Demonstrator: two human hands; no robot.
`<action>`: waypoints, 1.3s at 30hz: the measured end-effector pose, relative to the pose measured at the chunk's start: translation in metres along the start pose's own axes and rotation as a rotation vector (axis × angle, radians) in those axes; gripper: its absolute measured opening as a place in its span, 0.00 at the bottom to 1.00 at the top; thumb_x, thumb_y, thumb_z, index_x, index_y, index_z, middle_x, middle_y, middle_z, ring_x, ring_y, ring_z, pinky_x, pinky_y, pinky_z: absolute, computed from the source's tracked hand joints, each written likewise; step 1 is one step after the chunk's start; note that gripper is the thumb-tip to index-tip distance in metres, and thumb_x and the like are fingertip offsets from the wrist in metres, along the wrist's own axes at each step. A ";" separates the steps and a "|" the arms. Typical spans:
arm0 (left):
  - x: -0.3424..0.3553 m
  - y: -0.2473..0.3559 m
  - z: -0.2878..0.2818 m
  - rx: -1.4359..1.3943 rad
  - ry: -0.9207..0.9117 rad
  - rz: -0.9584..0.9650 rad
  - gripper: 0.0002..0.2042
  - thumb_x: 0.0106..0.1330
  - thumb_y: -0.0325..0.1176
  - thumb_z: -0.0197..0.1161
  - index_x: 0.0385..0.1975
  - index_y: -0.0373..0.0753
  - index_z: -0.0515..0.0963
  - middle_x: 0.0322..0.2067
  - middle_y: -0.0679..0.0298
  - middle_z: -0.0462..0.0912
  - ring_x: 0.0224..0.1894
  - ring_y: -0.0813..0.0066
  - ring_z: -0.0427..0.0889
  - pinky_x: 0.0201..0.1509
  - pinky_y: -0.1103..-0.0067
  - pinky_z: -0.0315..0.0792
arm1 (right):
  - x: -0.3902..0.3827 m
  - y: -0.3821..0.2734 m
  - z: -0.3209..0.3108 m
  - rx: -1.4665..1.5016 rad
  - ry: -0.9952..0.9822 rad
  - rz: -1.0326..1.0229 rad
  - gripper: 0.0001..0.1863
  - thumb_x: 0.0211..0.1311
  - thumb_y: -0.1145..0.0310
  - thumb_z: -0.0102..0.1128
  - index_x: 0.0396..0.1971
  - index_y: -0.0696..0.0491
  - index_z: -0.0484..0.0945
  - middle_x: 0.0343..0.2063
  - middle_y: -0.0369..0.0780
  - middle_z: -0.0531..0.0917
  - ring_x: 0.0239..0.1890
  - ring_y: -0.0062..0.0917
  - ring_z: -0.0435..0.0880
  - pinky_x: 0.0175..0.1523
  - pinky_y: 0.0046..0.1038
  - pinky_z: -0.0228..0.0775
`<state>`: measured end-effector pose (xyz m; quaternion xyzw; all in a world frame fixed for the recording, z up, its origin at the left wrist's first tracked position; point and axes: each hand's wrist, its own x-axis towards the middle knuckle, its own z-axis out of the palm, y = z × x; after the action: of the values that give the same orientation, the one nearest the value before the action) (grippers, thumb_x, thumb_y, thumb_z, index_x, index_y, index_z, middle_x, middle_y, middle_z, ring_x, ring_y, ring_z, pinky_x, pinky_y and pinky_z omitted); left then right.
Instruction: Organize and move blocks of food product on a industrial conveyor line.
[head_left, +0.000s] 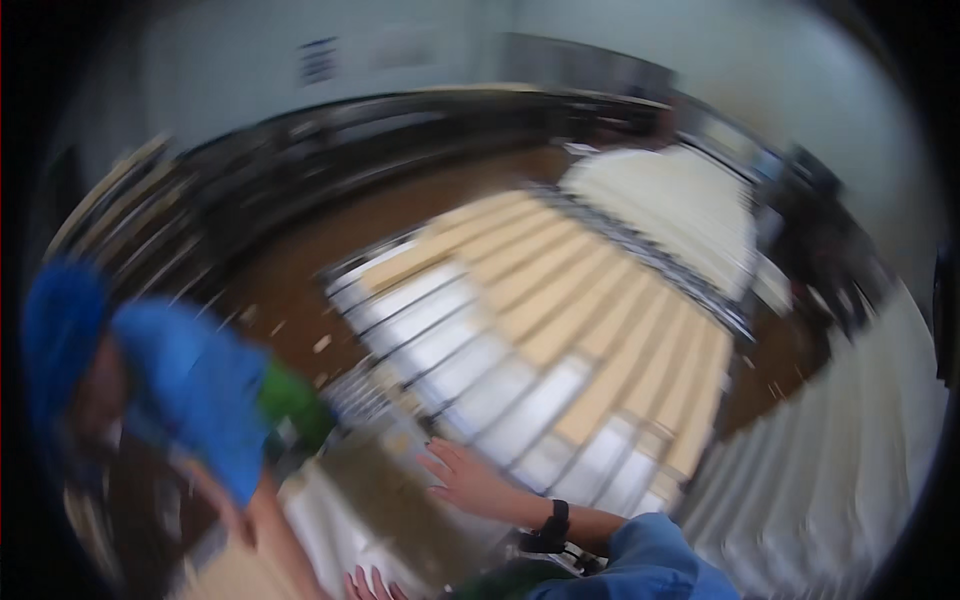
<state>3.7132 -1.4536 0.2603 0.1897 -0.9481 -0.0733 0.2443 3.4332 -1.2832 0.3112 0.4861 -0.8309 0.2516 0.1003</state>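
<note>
My right hand [462, 477], with a black wrist strap, has its fingers spread at the near edge of a brownish metal surface [385, 495]. I cannot tell whether it touches it. At the bottom edge, my left hand [375, 585] shows only spread fingertips, near a white surface [335, 520]. Neither hand is seen holding anything. Just beyond them lies a slatted bed [420, 242] bearing rows of long pale tan strips [540, 280], with white sections [430, 310] along its near part. The picture is blurred by motion.
A co-worker in a blue cap and shirt [185, 370] bends close at my left, an arm reaching down. Beyond stand a pale ridged stack [660, 200], dark machinery [810, 250] and dark shelving [350, 150]. More ridged pale material [830, 450] lies at right; racks [130, 210] stand at left.
</note>
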 end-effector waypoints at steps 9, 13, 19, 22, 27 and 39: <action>-0.135 -0.102 -0.052 0.114 0.265 -1.305 0.35 0.68 0.42 0.64 0.70 0.32 0.60 0.67 0.38 0.55 0.66 0.40 0.60 0.72 0.52 0.51 | 0.122 -0.272 0.138 0.571 -0.521 -0.607 0.27 0.66 0.65 0.61 0.61 0.63 0.71 0.57 0.49 0.76 0.60 0.44 0.73 0.65 0.41 0.67; -0.134 -0.120 -0.070 -0.247 0.272 -1.266 0.40 0.59 0.41 0.72 0.69 0.33 0.61 0.62 0.39 0.58 0.60 0.39 0.68 0.65 0.57 0.67 | 0.160 -0.326 0.260 0.224 -0.419 -0.543 0.27 0.64 0.61 0.63 0.57 0.62 0.74 0.51 0.48 0.77 0.55 0.42 0.75 0.60 0.46 0.67; -0.106 -0.128 -0.073 -0.279 0.227 -1.258 0.38 0.54 0.39 0.76 0.64 0.32 0.69 0.55 0.44 0.62 0.54 0.39 0.72 0.58 0.58 0.73 | 0.209 -0.328 0.328 -0.045 -0.433 -0.287 0.23 0.62 0.56 0.65 0.49 0.59 0.78 0.49 0.46 0.77 0.54 0.38 0.74 0.59 0.47 0.64; -0.104 -0.131 -0.070 -0.192 0.125 -1.230 0.38 0.52 0.34 0.78 0.64 0.34 0.67 0.54 0.44 0.63 0.54 0.41 0.72 0.56 0.58 0.72 | 0.212 -0.332 0.333 -0.053 -0.451 -0.271 0.23 0.61 0.55 0.65 0.48 0.58 0.79 0.48 0.46 0.77 0.55 0.39 0.74 0.59 0.46 0.64; -0.095 -0.133 -0.060 -0.181 0.065 -1.249 0.39 0.52 0.33 0.77 0.65 0.34 0.64 0.53 0.45 0.63 0.54 0.42 0.72 0.55 0.58 0.71 | 0.206 -0.319 0.338 0.057 -0.412 -0.332 0.25 0.60 0.54 0.66 0.50 0.57 0.79 0.48 0.46 0.78 0.56 0.41 0.75 0.60 0.46 0.65; -0.064 -0.132 -0.034 -0.253 -0.220 -0.818 0.38 0.50 0.37 0.77 0.61 0.36 0.66 0.52 0.43 0.70 0.56 0.39 0.71 0.59 0.55 0.69 | 0.155 -0.143 0.243 0.081 -0.319 0.116 0.32 0.59 0.50 0.68 0.50 0.64 0.79 0.47 0.55 0.83 0.53 0.49 0.80 0.62 0.46 0.69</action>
<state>3.8245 -1.5510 0.2312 0.5089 -0.7990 -0.2992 0.1141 3.4962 -1.5832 0.2129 0.4750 -0.8520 0.2097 -0.0670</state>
